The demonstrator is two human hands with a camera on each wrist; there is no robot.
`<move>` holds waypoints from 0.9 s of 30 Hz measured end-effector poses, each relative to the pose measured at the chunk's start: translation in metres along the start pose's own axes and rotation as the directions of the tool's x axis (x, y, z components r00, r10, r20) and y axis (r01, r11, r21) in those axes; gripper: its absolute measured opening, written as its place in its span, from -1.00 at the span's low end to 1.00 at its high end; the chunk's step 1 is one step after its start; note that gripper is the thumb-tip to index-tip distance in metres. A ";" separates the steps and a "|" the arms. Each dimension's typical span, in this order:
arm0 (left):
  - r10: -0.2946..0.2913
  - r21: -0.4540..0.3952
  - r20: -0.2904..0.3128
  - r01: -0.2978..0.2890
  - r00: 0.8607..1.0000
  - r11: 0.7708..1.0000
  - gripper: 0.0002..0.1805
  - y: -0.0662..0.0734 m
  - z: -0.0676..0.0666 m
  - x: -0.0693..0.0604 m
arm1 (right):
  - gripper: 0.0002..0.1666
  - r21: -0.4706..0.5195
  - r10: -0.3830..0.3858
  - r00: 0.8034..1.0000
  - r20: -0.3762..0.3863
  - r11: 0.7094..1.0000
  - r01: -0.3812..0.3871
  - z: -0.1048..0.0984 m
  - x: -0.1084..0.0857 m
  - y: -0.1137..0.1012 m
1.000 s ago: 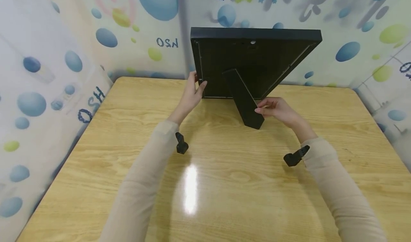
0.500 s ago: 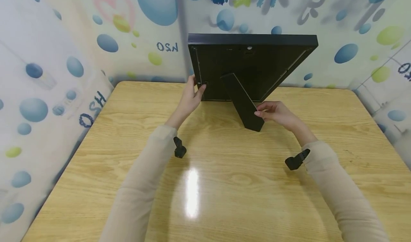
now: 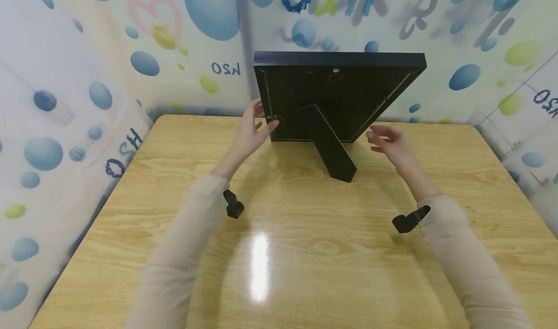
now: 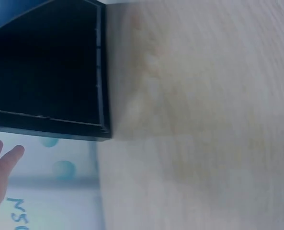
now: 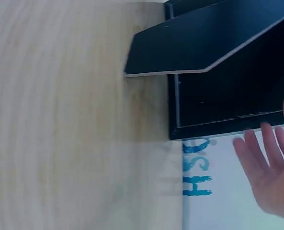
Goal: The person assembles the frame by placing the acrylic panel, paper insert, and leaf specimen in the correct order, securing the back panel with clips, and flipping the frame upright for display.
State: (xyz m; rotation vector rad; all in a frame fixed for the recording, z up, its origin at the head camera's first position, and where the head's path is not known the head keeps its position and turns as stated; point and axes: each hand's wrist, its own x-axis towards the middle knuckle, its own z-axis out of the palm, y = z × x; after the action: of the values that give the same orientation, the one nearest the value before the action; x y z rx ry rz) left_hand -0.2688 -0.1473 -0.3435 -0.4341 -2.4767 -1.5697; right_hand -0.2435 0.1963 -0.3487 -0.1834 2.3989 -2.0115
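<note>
A black picture frame stands on the wooden table, its back towards me and its easel leg swung out with the foot on the tabletop. My left hand is at the frame's left edge with relaxed fingers; in the left wrist view its thumb shows apart from the edge. To the right of the leg, my right hand hovers with loosely bent fingers and holds nothing. The right wrist view has those fingers spread beside the frame's edge. The front of the frame is hidden.
The wooden table extends towards me and to both sides. Behind the frame rises a wall covering printed with blue and green dots and letters. Small black cameras sit on both wrists.
My right hand has let go of the easel leg and moved right and up. My left hand has loosened and shifted slightly left from the frame, which stays standing.
</note>
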 end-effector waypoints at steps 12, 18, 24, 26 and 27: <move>0.122 -0.067 -0.016 -0.123 0.992 0.990 -0.48 0.024 -0.010 -0.002 | -0.44 0.077 -0.083 0.961 -0.262 0.991 0.106 0.006 0.011 -0.026; 0.121 -0.093 -0.028 -0.123 0.992 0.988 -0.56 0.030 -0.008 -0.005 | -0.54 0.115 -0.152 0.956 -0.253 0.976 0.185 0.011 0.014 -0.028; 0.130 -0.051 -0.036 -0.131 0.991 0.990 -0.58 0.036 -0.012 -0.005 | -0.45 0.140 -0.097 0.972 -0.216 0.982 0.129 0.013 0.017 -0.035; 0.155 -0.030 -0.040 -0.156 0.987 0.987 -0.57 0.031 -0.011 -0.002 | -0.39 0.107 -0.062 0.974 -0.220 0.990 0.087 0.013 0.017 -0.039; 0.156 -0.027 -0.039 -0.157 0.987 0.987 -0.56 0.032 -0.011 -0.002 | -0.35 0.102 -0.045 0.973 -0.225 0.992 0.070 0.014 0.017 -0.041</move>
State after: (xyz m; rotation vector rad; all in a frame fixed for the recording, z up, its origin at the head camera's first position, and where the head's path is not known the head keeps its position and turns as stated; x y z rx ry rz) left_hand -0.2566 -0.1447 -0.3116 -0.5830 -2.3321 -1.5402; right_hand -0.2554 0.1741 -0.3102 -0.0276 2.4230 -2.2966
